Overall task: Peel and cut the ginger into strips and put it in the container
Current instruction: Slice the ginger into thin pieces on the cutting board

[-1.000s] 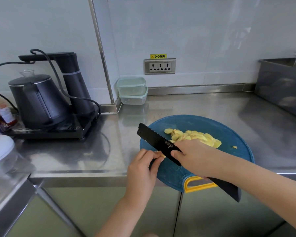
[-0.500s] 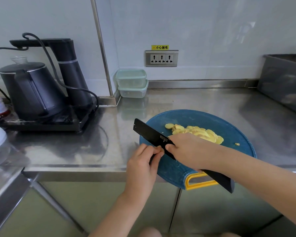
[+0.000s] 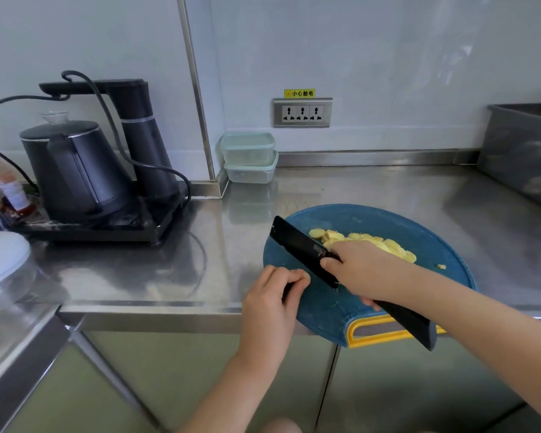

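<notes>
**Cutting board**: blue, round, yellow grip slot. It is lying on the tabletop with its near edge overhanging, probably so the knife hand is getting clearance.

**Ginger slices**: peeled, pale yellow. They are lying in an overlapping row across the middle of the cutting board, and one stray crumb is sitting toward its right rim. The slices are not yet strips, so the row is likely waiting to be cut lengthwise.

**Knife**: black. The blade is slanting over the left half of the cutting board, and the handle is projecting past its near edge.

**Right hand**: it is wrapping closed around the knife where blade meets handle, a choked-up hold that suits control. This hand is covering the near end of the slice row.

**Left hand**: it is resting at the left edge of the cutting board with its fingers curling inward just beside the blade. Whether they are pinching a ginger end cannot be told, as the knuckles are hiding it.

**Containers**: two, lidded and stacked. They are standing well behind the cutting board, against the wall, and neither is receiving ginger yet.

**Kettle**: it is sitting on its base, far left of the cutting board.

**Grey bin**: it is right of the cutting board, cut off by the frame edge, and its contents are blurred.
</notes>
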